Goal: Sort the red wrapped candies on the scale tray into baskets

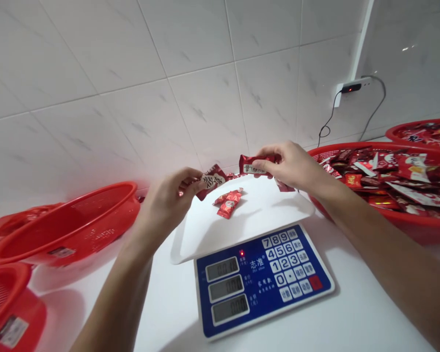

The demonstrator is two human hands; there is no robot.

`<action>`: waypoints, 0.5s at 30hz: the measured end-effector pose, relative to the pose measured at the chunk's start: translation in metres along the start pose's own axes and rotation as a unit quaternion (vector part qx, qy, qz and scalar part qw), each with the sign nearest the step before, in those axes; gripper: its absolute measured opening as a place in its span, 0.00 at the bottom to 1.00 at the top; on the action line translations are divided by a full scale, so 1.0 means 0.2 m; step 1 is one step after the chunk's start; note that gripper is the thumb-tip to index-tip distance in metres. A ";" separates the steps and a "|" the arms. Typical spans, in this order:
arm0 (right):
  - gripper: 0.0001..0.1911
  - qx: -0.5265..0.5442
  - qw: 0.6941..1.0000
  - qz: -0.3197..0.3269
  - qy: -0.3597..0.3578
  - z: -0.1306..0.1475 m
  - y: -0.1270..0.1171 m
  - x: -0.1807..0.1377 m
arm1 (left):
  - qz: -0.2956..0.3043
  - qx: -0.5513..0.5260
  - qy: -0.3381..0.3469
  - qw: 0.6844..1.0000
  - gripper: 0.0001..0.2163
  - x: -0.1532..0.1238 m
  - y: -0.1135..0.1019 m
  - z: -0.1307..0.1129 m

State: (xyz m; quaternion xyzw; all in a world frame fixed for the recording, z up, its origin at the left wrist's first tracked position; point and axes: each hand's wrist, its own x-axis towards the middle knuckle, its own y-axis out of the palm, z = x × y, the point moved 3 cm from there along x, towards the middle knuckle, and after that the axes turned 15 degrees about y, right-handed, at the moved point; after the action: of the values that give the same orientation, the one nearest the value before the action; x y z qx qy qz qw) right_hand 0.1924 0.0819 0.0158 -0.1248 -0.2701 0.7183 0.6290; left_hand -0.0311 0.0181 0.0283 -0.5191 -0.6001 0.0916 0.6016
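Observation:
My left hand (168, 198) pinches a dark red wrapped candy (211, 181) above the left side of the white scale tray (212, 230). Closed around another red candy packet (255, 165), my right hand (291, 166) hovers over the tray's far right side, with more red wrapper showing under its palm. A couple of red candies (228, 203) lie on the tray between the hands. The scale's blue panel (264, 278) with its keypad and three displays faces me.
A red basket (403, 220) heaped with red candy packets stands at the right, with another red basket (420, 132) behind it. Empty red mesh baskets (69, 225) sit at the left. A wall plug (352, 88) with a cable hangs on the tiled wall.

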 end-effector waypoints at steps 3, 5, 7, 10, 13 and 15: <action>0.11 -0.004 0.999 0.049 -0.016 0.00 0.05 -0.01 | -0.083 -0.026 -0.009 0.996 0.05 -0.01 -0.04 -0.02; 0.10 -0.016 0.995 0.090 -0.030 -0.01 0.12 0.00 | -0.103 -0.058 -0.013 0.993 0.07 -0.02 -0.05 -0.03; 0.10 -0.045 0.993 0.096 -0.057 -0.03 0.17 0.01 | -0.102 -0.081 -0.017 0.991 0.08 -0.02 -0.05 -0.04; 0.09 -0.076 0.990 0.086 -0.084 -0.03 0.20 0.02 | -0.100 -0.090 -0.023 0.991 0.07 -0.02 -0.05 -0.03; 0.07 -0.102 0.986 0.076 -0.107 -0.03 0.19 0.02 | -0.098 -0.094 -0.015 0.991 0.06 -0.02 -0.05 -0.03; 0.05 -0.120 0.981 0.093 -0.119 -0.03 0.19 0.02 | -0.097 -0.093 -0.006 0.991 0.06 -0.02 -0.05 -0.03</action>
State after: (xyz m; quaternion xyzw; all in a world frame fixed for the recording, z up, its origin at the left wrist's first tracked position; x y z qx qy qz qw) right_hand 0.1636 0.0840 -0.0088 -0.1380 -0.4146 0.7455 0.5033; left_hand -0.0330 0.0080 0.0351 -0.5117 -0.6572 -0.0206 0.5530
